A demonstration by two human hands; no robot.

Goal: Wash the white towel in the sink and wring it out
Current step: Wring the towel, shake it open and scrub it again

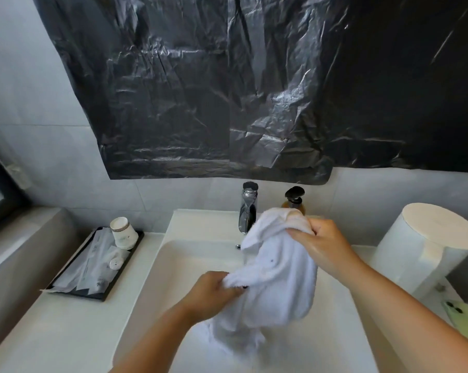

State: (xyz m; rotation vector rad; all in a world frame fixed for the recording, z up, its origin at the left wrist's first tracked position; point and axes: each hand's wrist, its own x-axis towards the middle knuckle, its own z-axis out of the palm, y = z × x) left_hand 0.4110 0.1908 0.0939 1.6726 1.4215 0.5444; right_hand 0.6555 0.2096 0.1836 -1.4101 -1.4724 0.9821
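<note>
While the towel (278,267) is held up over the sink (152,286), its upper end is gripped by the right hand (321,246), fingers curled round a bunched fold near the tap (247,208). A lower edge is pinched by the left hand (214,292), also curled tight. The towel's bottom hangs down into the basin. Behind the tap a pump bottle (294,200) is seen. To the left a black tray (93,267) with paper cups (123,232) is set on the counter; to the right a white bin (426,243) stands.

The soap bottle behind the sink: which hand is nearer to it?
Right. The right hand grips the towel just in front of the soap bottle; the left hand grips it lower, over the basin.
</note>
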